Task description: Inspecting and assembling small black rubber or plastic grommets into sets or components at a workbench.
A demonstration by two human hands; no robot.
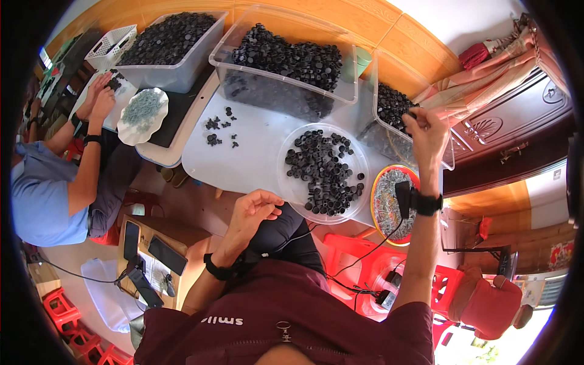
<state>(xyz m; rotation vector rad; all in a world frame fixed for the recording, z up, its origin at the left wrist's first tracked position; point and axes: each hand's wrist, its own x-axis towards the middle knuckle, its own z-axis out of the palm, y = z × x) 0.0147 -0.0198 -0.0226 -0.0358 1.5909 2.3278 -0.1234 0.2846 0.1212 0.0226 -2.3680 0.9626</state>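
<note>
My right hand (427, 131) is raised over the near edge of a clear bin (451, 159) on the right. Its thumb and fingers pinch a small black plastic part (413, 114). Black parts (392, 104) like it lie heaped inside that bin. Close to my body, my left hand (258, 207) hovers by the table's front edge, thumb and fingers drawn together; what they hold, if anything, is too small to make out. Between my hands, a round clear tray (287, 196) carries a spread of black round caps (322, 167). A few loose black pieces (214, 124) sit on the white tabletop (204, 157).
Larger clear bins (350, 97) of black parts line the back. A red-rimmed bowl (416, 176) of small clear pieces stands at right. To the left, another person (52, 188) works beside a scalloped plate (163, 109). Red stools (340, 249) and phones (167, 255) are nearby.
</note>
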